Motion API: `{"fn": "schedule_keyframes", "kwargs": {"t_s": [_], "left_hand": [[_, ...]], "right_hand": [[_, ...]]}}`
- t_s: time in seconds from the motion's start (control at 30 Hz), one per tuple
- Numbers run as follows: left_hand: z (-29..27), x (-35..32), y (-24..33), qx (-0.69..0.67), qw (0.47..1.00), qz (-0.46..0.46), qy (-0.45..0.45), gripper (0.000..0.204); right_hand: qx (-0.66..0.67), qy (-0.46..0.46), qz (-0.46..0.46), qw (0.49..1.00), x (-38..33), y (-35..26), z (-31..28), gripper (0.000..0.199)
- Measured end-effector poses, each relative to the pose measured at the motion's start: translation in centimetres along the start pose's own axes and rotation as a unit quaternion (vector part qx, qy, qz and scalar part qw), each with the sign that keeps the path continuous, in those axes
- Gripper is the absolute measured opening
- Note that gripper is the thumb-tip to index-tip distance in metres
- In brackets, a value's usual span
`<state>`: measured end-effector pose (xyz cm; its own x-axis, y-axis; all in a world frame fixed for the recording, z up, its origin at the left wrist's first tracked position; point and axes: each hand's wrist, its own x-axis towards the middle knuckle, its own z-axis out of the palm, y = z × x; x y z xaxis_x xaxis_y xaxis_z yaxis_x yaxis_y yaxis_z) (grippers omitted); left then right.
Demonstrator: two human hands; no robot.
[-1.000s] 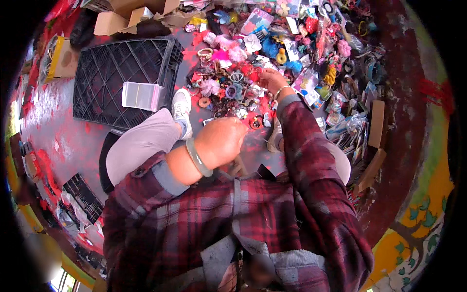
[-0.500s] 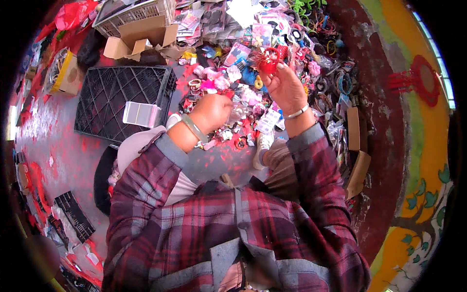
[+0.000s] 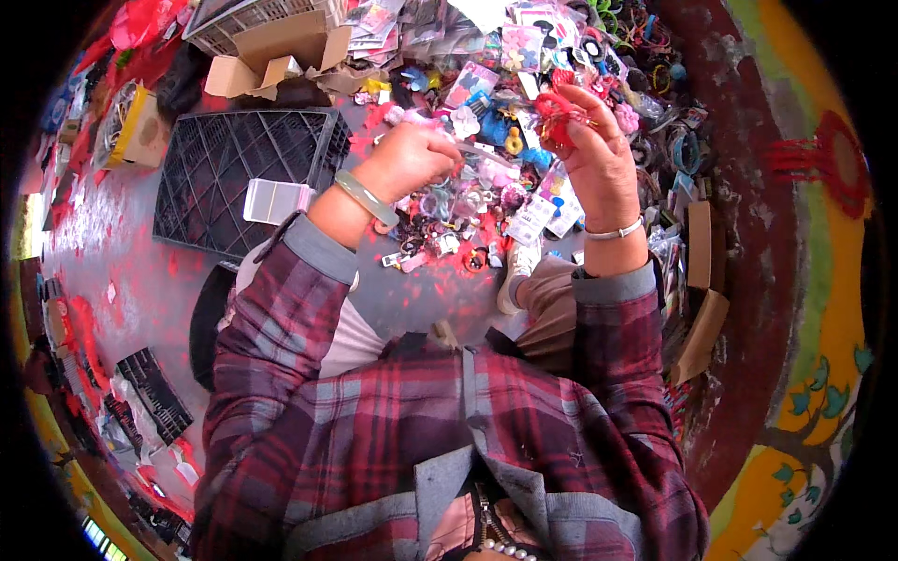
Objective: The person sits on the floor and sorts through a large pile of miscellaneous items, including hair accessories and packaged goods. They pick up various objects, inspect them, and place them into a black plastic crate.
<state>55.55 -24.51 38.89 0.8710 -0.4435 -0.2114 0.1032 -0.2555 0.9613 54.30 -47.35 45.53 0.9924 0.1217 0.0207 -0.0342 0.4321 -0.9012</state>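
Note:
My right hand is raised over the right side of the pile, thumb and fingers closed on a red hair ornament with thin, shiny strands; its exact form is partly covered by my fingers. Lower and to the left, my left hand is closed in a pinch. A pale, see-through strip runs out beside its fingertips, but I cannot tell whether they grip it. Under both hands lies a heap of small hair accessories, with a white flower, a yellow ring-shaped piece and white printed cards.
A black plastic crate lies at the left with a banded stack of clear-wrapped cards on it. Behind are an opened cardboard box and a pale basket. Cardboard flaps edge the pile's right side, near a painted wall.
My right hand has shifted right and slightly down, its fingers now curled over the red ornament. My left hand has moved a little up, and the pale strip now shows beside it.

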Motion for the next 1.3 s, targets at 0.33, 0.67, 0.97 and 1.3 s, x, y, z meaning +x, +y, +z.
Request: {"fn": "schedule_keyframes", "kwargs": {"t_s": [0.33, 0.67, 0.97, 1.3], "left_hand": [[0.3, 1.5, -0.7, 0.096, 0.992, -0.003, 0.079, 0.015], [1.4, 0.7, 0.5, 0.160, 0.979, 0.057, 0.111, 0.016], [1.7, 0.3, 1.2, 0.186, 0.975, 0.103, 0.056, 0.021], [0.8, -0.4, 1.9, 0.030, 0.993, 0.100, -0.052, 0.022]], "right_hand": [[-0.404, -0.044, -0.099, 0.908, -0.4, 2.0, 2.7, 0.027], [-0.592, -0.093, -0.203, 0.775, -0.6, 3.5, 3.3, 0.026], [-0.615, -0.100, -0.115, 0.773, -0.7, 4.1, 3.0, 0.022], [-0.422, -0.115, 0.081, 0.896, 0.3, 4.3, 1.4, 0.023]]}}
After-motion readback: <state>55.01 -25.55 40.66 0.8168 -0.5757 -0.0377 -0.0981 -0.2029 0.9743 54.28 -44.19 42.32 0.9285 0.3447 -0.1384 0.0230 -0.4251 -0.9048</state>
